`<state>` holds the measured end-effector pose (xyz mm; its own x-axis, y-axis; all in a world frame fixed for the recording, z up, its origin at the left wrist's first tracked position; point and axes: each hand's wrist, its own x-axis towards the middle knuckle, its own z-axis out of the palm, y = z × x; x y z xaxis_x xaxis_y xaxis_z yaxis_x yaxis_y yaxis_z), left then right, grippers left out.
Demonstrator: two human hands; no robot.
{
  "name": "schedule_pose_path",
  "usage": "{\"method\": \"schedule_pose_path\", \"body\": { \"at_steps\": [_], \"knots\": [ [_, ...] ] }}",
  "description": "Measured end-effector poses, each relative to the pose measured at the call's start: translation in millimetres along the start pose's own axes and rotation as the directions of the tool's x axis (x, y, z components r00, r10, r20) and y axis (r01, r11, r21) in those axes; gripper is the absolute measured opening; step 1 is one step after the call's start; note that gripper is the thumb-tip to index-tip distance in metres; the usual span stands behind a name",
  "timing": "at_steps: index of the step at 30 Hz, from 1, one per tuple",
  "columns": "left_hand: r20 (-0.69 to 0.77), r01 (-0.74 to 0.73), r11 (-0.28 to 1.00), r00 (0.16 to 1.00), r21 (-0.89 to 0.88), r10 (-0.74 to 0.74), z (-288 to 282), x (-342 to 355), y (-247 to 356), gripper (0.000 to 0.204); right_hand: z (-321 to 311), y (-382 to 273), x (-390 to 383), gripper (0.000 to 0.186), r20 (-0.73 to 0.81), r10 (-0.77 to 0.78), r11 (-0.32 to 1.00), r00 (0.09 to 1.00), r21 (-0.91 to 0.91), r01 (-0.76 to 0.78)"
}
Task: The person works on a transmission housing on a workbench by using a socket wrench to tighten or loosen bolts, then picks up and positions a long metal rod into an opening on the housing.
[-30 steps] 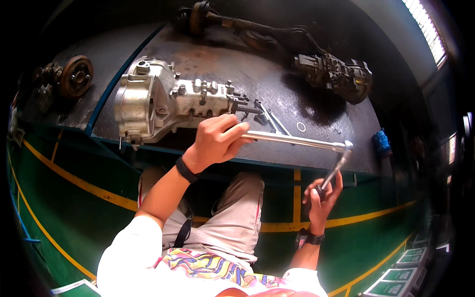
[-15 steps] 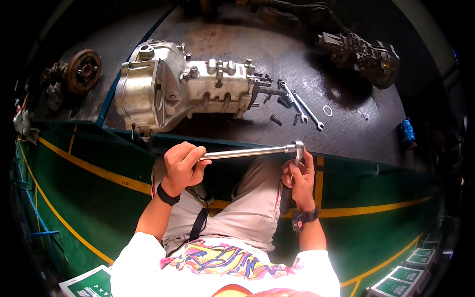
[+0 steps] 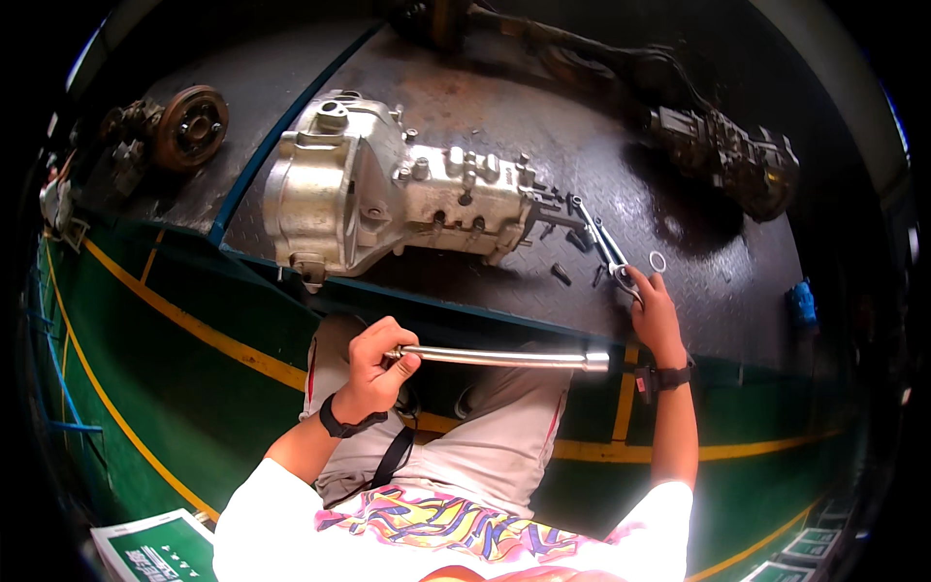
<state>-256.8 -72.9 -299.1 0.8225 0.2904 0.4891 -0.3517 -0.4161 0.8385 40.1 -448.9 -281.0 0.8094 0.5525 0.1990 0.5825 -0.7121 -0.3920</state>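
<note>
A silver bar [image 3: 499, 359] is held by one end in the L hand [image 3: 376, 364], fingers closed firmly round it, thumb laid on top; the rest is held out roughly level to the R, over beige trousers [image 3: 514, 417], the wider cyl. end left free. The R hand [image 3: 657, 315] is stretched to the nr edge of a dark metal bench [image 3: 718, 301], its fingers partly curled beside a small ring-shaped metal piece [image 3: 626, 278] at the lower ends of two wrenches [image 3: 603, 242]; whether that piece is gripped can't be told. A white ring [image 3: 658, 262] is seen just beyond the fingertips, a black bolt [image 3: 561, 274] to their L. A large silver gearbox housing [image 3: 422, 199] is set on its side, L of centre, w/ thin rods projecting toward the wrenches. A darker gearbox [image 3: 727, 155] is placed at far R, a blue object [image 3: 802, 305] nr the R end, a rusty drum [image 3: 194, 128] far L. Yellow lines [image 3: 242, 356] are marked on the green floor below.
</note>
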Motion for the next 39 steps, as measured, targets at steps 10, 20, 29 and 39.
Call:
{"method": "schedule_pose_path", "body": {
  "at_steps": [10,20,29,39],
  "knots": [
    [0.211,0.382,0.686,0.922,-0.619,-0.323,55.1,38.8,13.2,0.02,-37.3,-127.9,1.7,0.092,0.07,-0.366,0.51,0.928,0.849,0.137],
    [-0.059,-0.164,0.984,0.985,-0.064,0.161,73.1,167.5,68.9,0.038,-97.1,-219.5,111.6,0.023,-0.38,-0.153,0.567,0.912,0.722,0.396],
    [-0.049,-0.236,0.929,0.972,-0.284,0.231,47.9,302.7,123.0,0.044,-85.0,-225.0,155.0,0.016,-0.293,-0.268,0.592,0.918,0.702,0.396],
    [0.245,-0.191,0.805,0.891,-0.562,0.383,63.9,344.3,162.7,0.039,-94.8,-222.0,167.3,0.019,-0.348,-0.344,0.639,0.872,0.594,0.489]
  ]
}}
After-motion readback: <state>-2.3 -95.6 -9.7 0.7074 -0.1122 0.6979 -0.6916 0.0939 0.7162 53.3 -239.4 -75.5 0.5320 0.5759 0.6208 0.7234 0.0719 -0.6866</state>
